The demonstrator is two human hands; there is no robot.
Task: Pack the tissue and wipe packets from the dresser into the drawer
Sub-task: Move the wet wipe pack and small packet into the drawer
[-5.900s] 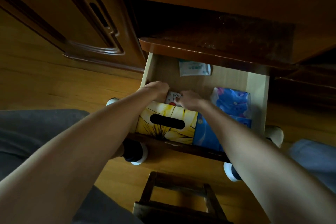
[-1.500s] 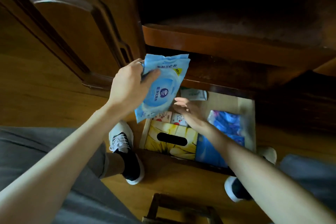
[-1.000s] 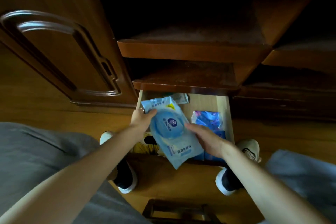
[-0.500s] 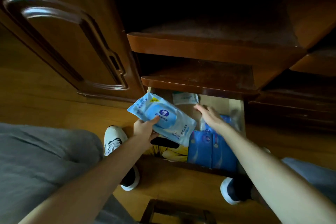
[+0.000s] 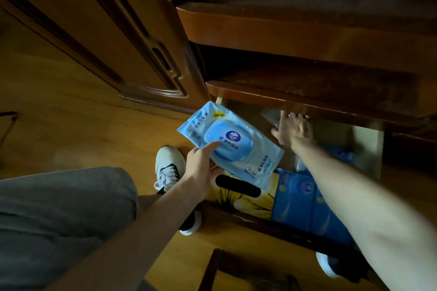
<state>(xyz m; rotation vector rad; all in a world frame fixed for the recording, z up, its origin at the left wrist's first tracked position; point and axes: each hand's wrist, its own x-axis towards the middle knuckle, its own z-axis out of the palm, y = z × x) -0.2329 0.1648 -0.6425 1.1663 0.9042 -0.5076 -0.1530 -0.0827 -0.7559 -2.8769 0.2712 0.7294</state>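
My left hand (image 5: pixel 201 170) grips a light blue wipe packet (image 5: pixel 230 143) by its lower left edge, thumb on top, holding it tilted above the left half of the open drawer (image 5: pixel 364 134). My right hand (image 5: pixel 293 130) reaches deep into the back of the drawer with fingers spread, blurred, by a small pale packet (image 5: pixel 272 114) that is mostly hidden. At the drawer's front lie a yellow tissue box (image 5: pixel 246 198) with a dark oval slot and a blue tissue pack (image 5: pixel 305 205), partly covered by my right forearm.
The dresser shelf edge (image 5: pixel 307 99) overhangs the drawer's back. A cabinet door (image 5: pixel 106 38) stands to the left. My grey trouser leg (image 5: pixel 59 215) and white shoe (image 5: pixel 170 165) are beside the drawer, and a wooden stool (image 5: pixel 236 269) sits on the floor below.
My right hand has pushed further toward the back of the drawer. The left hand has kept the wipe packet over the drawer's left side, shifted slightly right.
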